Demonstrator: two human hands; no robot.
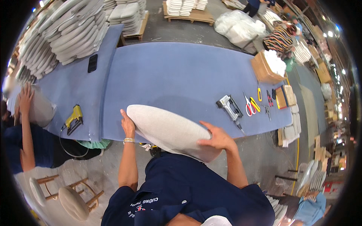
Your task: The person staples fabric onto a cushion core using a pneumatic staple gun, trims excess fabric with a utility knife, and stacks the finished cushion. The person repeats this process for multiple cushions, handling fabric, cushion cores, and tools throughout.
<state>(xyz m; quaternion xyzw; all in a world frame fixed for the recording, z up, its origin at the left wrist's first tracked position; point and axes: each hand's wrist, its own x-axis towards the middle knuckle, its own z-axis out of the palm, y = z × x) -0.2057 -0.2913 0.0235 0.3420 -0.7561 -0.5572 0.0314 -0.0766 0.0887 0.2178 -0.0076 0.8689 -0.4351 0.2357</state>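
A light grey upholstered seat pad (167, 130) is tilted up between my two hands, close to my body at the table's near edge. My left hand (128, 125) holds its left end, fingers partly hidden behind it. On the right end my right hand (218, 138) grips the rim, its thumb on the fabric and its fingers over the upper edge. To the right of the pad a silver staple gun (228, 109) lies on the blue-topped table (166, 71). Red-handled scissors (249, 107) and yellow-handled pliers (255, 104) rest beside it.
A cardboard box (264, 69) with white filling stands at the table's right. On the left table are a yellow staple gun (74, 117), a black phone (92, 63) and stacked grey pads (73, 34). A co-worker's hand (25, 98) rests on another pad (40, 107). Stools (73, 201) stand lower left.
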